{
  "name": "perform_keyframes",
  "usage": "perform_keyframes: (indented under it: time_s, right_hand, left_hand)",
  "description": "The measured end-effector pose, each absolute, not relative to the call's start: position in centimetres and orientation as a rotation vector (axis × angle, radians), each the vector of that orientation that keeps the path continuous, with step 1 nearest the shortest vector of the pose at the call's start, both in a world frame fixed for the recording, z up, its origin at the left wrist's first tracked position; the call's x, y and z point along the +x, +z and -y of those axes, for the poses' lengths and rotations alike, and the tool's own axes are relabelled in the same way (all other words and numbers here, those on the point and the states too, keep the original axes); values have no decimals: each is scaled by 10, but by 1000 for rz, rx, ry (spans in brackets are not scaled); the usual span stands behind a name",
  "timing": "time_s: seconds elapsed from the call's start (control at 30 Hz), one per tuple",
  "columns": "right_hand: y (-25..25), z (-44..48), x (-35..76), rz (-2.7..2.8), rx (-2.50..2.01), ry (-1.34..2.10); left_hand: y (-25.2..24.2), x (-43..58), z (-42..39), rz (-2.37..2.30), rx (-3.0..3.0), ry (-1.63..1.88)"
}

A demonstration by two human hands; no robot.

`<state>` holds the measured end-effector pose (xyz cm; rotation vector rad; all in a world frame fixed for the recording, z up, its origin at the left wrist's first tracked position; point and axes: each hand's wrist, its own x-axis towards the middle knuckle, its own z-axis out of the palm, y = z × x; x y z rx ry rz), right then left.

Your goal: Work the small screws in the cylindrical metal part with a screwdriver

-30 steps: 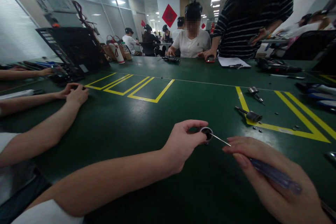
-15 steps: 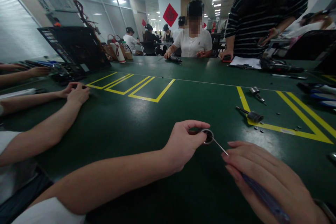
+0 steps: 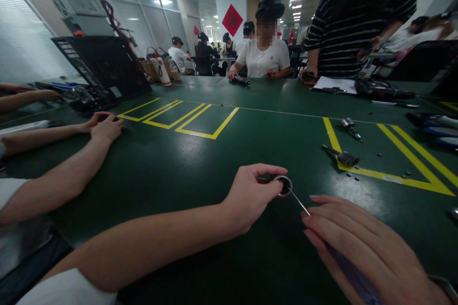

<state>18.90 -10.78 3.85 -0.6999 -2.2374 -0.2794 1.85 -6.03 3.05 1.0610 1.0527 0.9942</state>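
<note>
My left hand [image 3: 252,195] pinches a round metal ring-shaped part [image 3: 289,187] between thumb and fingers, its hollow side facing my right. My right hand [image 3: 365,238] is closed around the dark bluish handle of a screwdriver [image 3: 299,202]. The thin shaft slants up and left, and its end goes into the ring's opening; the tip itself is hidden inside. Both hands are just above the green table [image 3: 171,167]. Beyond my right hand lie a dark cylindrical part with a shaft [image 3: 346,158] and a silver one [image 3: 348,125].
Yellow tape [image 3: 400,178] marks areas, with several tiny nuts or rings nearby. Blue-handled tools [image 3: 440,129] are at the right edge. On my left rest another person's hands [image 3: 105,126]. Across the table, a person's hand [image 3: 233,72] touches a black tool [image 3: 241,81]; another person stands near a clipboard [image 3: 334,84].
My right hand has shifted very slightly with the screwdriver, whose shaft stays in the ring. My left hand has barely moved. The seated person opposite has raised their head a little.
</note>
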Motion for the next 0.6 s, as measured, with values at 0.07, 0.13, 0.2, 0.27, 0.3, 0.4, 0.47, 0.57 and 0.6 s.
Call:
perform_keyframes:
  time_s: [0.07, 0.13, 0.2, 0.27, 0.3, 0.4, 0.47, 0.57, 0.6]
  right_hand:
    - [38, 108, 189, 2240, -683, -282]
    - [36, 108, 189, 2245, -678, -288]
    - [33, 109, 188, 2256, -691, -288]
    - [32, 109, 188, 2259, -705, -276]
    - [32, 110, 188, 2262, -701, -267]
    - [36, 110, 188, 2258, -685, -258]
    - [38, 110, 188, 2254, -682, -271]
    - [40, 110, 188, 2275, -676, -292]
    - [40, 110, 188, 2278, -672, -299]
  left_hand:
    - [31, 19, 61, -1058, 1055, 998]
    - [31, 19, 61, -1047, 1058, 1003]
    - [30, 19, 61, -1036, 1062, 1003]
    - [30, 19, 62, -1040, 1065, 994]
    - [30, 19, 61, -1045, 1069, 985]
    - [30, 19, 61, -1055, 1070, 988]
    - [30, 19, 60, -1064, 1065, 994]
    - [31, 20, 60, -1095, 1059, 995]
    - [31, 20, 60, -1101, 1058, 995]
